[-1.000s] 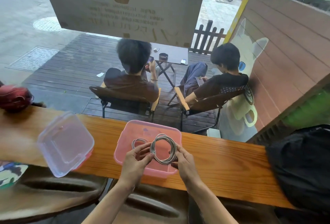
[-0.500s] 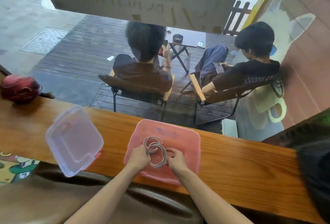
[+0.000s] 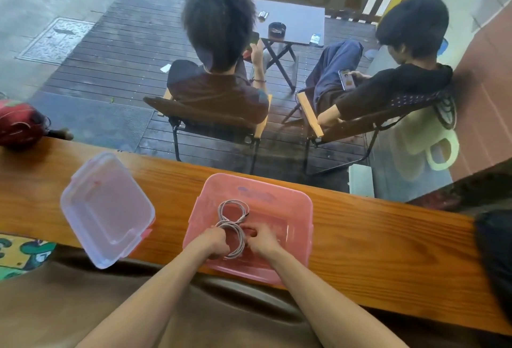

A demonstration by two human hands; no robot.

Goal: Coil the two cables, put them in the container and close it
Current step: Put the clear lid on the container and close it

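Pink container [image 3: 291,209] sitting on wooden tabletop [image 3: 374,237]; left hand [image 3: 214,242] and right hand [image 3: 261,239] gripping near coiled cable [image 3: 235,239] inside.

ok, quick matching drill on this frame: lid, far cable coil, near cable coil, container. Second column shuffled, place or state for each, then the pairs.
Things:
1. lid
2. far cable coil
3. near cable coil
4. container

Places or states:
A. pink, open, on the wooden counter
B. held between the left hand and right hand
C. off, lying on the counter left of the box
D. lying loose inside the box, no hand on it

Pairs: 1-C, 2-D, 3-B, 4-A
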